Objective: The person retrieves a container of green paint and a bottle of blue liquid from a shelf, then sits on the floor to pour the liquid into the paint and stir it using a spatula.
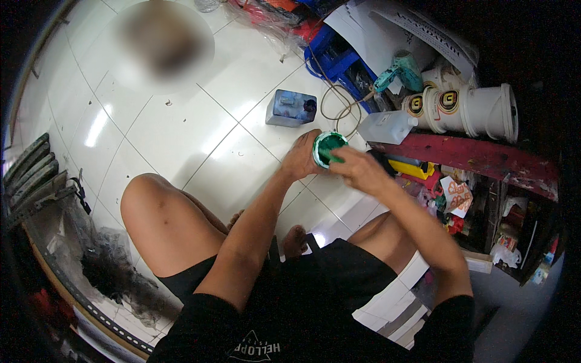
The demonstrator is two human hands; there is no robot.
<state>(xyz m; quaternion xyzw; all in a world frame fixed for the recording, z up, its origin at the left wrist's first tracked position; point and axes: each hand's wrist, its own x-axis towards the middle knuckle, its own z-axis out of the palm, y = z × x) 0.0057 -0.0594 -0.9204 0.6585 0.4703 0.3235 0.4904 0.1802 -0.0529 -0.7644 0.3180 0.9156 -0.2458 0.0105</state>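
My left hand [301, 156] is wrapped round a round tub of green paint [330, 148], held tilted above the tiled floor. White and green smears coat the tub's rim. Over the tub's near right side, my right hand [361, 170] is closed, its fingers bunched at the opening. Something green shows at those fingertips, but its shape is lost among the fingers and paint. Just beyond my left hand a rectangular can [290, 109], stained blue on top, stands on the floor.
White buckets [478, 111] lie on their sides at the right, near a translucent jug [388, 126]. Beside them are a teal, paint-smeared gun-shaped tool [400, 74] and a loose cord [327, 107]. A red-edged shelf [472, 158] borders the right. Dark curved parts [30, 169] stand at left.
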